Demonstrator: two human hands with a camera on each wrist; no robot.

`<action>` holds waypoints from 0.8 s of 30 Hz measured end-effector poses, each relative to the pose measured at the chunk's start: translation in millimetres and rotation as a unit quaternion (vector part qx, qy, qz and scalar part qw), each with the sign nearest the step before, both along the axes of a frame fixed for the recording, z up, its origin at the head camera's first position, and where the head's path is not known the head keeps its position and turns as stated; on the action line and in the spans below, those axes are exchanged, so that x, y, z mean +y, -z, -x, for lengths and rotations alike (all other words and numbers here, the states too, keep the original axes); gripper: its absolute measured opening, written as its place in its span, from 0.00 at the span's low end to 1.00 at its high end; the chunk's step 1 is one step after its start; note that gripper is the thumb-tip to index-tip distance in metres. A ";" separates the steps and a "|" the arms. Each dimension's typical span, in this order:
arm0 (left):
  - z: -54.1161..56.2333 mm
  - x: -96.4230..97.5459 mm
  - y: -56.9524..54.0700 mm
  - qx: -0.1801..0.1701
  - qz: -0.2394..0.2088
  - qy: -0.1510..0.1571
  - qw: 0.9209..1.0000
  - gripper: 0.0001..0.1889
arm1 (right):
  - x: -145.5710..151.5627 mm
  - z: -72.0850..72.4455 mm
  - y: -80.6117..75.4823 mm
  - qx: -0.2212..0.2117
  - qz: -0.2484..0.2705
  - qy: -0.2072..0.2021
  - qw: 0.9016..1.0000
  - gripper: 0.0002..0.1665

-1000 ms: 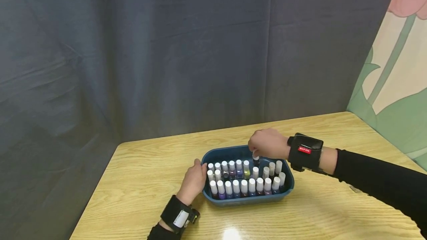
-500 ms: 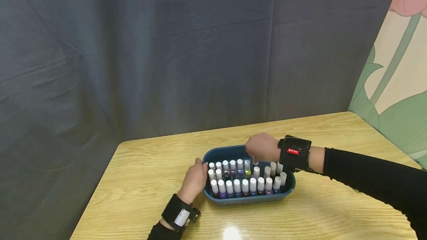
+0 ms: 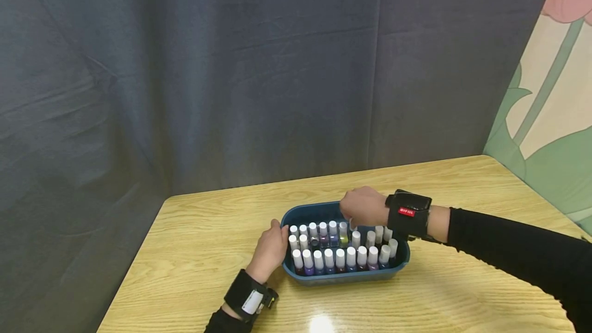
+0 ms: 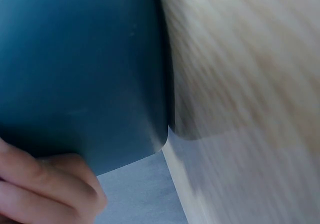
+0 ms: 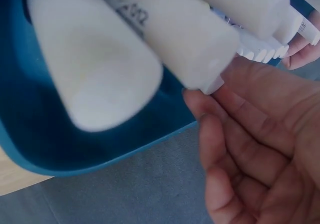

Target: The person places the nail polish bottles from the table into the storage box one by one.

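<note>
A dark blue plastic bin (image 3: 347, 280) stands on the table, holding rows of nail polish bottles (image 3: 334, 240) with white caps. My left hand (image 3: 269, 248) grips the bin's left end; in the left wrist view its curled fingers (image 4: 55, 186) lie against the blue wall. My right hand (image 3: 365, 207) reaches over the bin's back rim. Between thumb and forefinger it pinches a nail polish bottle by its white cap (image 5: 215, 86), at the right end of the back row. That bottle's body is hidden. Two large white caps (image 5: 95, 68) loom close to the right wrist camera.
Purple, dark and yellow-green polish shows through the glass bottles. Wood-grain tabletop (image 3: 199, 251) surrounds the bin. A dark grey curtain (image 3: 277, 76) hangs behind the table, and a flower-patterned panel (image 3: 555, 117) stands at the right.
My right hand has moved slightly left and down, lowering the pinched nail polish bottle among the others. Over the last half second it has barely moved. My left hand keeps its hold on the bin.
</note>
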State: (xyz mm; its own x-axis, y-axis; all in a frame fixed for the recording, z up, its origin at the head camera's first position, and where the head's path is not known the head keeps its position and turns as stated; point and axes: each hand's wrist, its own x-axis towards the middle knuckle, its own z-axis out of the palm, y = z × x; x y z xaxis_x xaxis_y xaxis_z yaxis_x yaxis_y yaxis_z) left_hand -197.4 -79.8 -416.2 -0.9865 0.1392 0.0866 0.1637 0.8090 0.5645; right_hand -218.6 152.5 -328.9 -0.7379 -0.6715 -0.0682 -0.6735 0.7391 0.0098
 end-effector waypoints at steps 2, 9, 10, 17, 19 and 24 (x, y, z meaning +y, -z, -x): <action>-0.2 -0.3 -0.4 0.002 0.001 -0.001 1.000 0.12 | -0.1 -0.4 0.9 -0.004 0.001 0.001 1.000 0.08; -1.4 -0.2 -1.8 -0.002 0.000 -0.001 1.000 0.12 | 7.0 -1.7 -0.5 -0.021 0.038 0.007 0.999 0.05; -1.4 0.0 -1.8 -0.003 0.001 -0.001 1.000 0.12 | 10.1 -2.0 -1.9 -0.020 0.047 0.004 0.999 0.05; -2.3 0.7 -2.9 -0.010 0.000 -0.001 1.000 0.12 | 45.0 -13.7 -16.8 0.020 0.088 0.012 0.996 0.06; -2.5 0.6 -3.0 -0.011 -0.003 0.002 1.000 0.12 | 59.9 -20.2 -20.5 0.036 0.088 0.025 0.995 0.06; -4.0 -1.7 -2.4 -0.006 -0.005 0.007 1.000 0.11 | 103.1 -39.9 -25.9 0.037 0.063 0.078 0.994 0.06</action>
